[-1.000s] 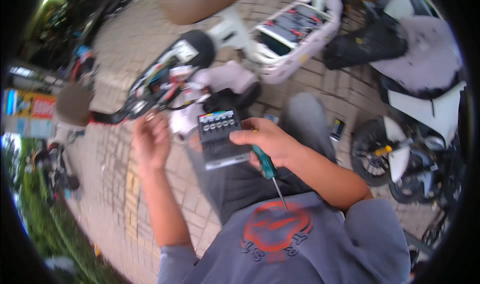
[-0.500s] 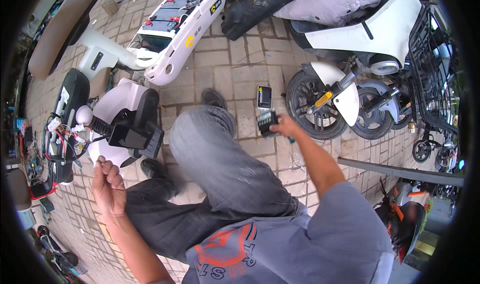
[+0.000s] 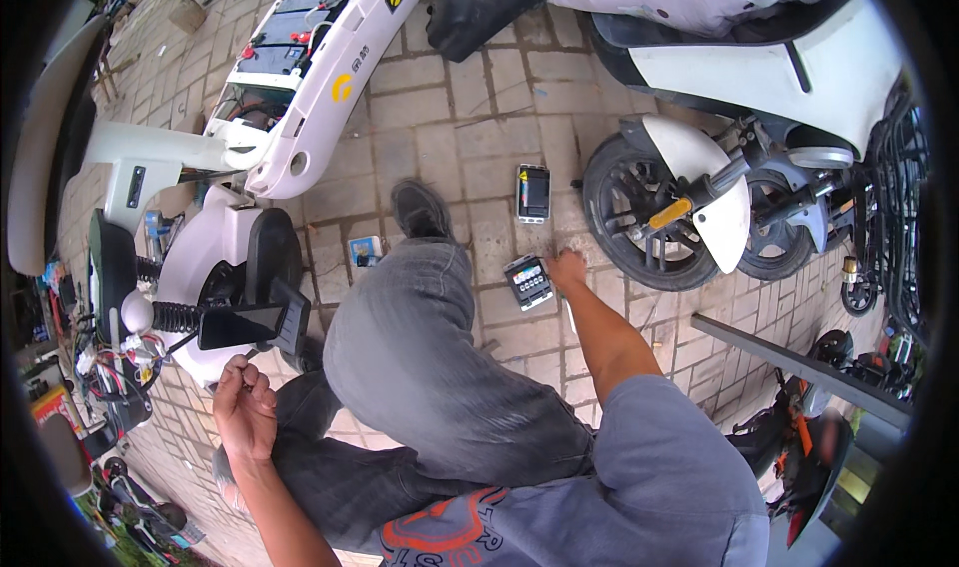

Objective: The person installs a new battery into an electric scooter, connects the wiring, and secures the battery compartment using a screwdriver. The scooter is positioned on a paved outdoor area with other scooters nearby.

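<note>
Spilling out beside a dark scooter part on my far left, coloured wires (image 3: 120,375) lie in a tangle. Next comes the person's left hand (image 3: 245,404), raised near a dark display (image 3: 243,325), its fingers curled narrow, thumb close to forefinger; I can't tell whether anything tiny sits between them. Above it, a pale scooter body (image 3: 318,117) lies open like a long tub, dark battery blocks (image 3: 275,59) with red-capped terminals packed in a row, and a shadowy hollow at its lower end. A blue-and-white packet (image 3: 366,251) rests on the paving by the shoe (image 3: 422,210). Further right, the black box (image 3: 529,281) is on the paving, a row of small round pieces set in its face; just above, apart from it, lies a case (image 3: 533,192) with dark contents. The right hand (image 3: 567,270) reaches down right beside the box; I can't tell if its fingers grip anything. Beyond stands a wheel (image 3: 602,207).
</note>
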A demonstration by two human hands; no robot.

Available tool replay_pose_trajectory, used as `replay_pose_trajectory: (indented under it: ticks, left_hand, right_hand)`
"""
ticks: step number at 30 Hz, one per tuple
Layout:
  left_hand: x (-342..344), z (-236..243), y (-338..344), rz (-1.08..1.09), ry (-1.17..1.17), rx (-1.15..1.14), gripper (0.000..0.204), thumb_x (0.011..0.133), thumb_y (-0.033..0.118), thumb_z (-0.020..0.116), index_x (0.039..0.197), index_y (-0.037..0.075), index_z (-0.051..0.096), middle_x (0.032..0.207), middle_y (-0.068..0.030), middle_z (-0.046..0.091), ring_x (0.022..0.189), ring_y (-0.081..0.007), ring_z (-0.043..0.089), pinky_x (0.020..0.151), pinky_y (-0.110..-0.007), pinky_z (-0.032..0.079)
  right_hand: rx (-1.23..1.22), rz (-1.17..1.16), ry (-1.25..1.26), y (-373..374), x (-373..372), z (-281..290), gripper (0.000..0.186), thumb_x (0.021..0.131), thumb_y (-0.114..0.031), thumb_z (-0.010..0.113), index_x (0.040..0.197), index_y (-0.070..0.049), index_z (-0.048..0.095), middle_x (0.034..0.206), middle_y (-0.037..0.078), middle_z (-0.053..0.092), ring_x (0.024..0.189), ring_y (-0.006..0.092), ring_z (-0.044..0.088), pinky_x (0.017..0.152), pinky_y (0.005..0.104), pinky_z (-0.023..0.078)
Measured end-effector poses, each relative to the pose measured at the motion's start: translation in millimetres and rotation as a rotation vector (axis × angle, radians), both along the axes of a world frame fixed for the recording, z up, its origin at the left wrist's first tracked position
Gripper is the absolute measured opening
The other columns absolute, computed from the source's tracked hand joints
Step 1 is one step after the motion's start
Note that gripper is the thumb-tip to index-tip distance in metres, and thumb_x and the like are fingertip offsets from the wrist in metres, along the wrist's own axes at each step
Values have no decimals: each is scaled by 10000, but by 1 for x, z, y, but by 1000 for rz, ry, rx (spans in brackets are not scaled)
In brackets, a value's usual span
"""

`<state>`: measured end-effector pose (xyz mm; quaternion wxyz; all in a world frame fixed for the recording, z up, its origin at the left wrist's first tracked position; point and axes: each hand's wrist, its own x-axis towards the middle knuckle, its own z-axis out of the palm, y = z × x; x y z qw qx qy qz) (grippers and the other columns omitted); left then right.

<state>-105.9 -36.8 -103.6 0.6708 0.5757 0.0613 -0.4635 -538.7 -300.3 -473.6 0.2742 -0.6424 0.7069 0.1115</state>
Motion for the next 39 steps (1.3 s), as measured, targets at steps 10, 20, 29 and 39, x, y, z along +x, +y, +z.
replay_pose_trajectory:
  ticks: [10,20,29,39]
  left_hand:
    - [3,-7,-13,-22,87,60,159,963,146,523,1069,29,511,782,-7,414,620,-101,391,496,-215,354]
    - [-1,-1,-12,-40,91,-33,195,954,159,552,1086,21,513,812,-17,428,637,-106,396,502,-220,363]
    - [-6,3,7,72,-28,96,307,968,172,576,1207,-15,533,846,-57,542,669,-139,510,540,-269,461]
    - [-2,15,-2,40,85,-26,210,995,250,553,1012,41,569,773,-52,485,625,-170,466,525,-293,414]
  right_hand:
    - [-180,-296,8,-106,104,3,566,746,-368,787,1098,20,574,1140,243,616,1062,416,605,899,471,513]
    - [-123,-234,-32,-108,66,20,574,741,-429,767,1030,49,635,990,275,681,989,405,661,866,462,525]
    - [-18,-98,134,-95,103,2,1103,607,-686,782,1309,86,424,1285,265,549,1197,395,553,991,431,467]
    - [339,-609,-377,-120,75,-3,868,663,-490,750,1363,-56,476,1380,136,467,1225,341,458,1049,583,321]
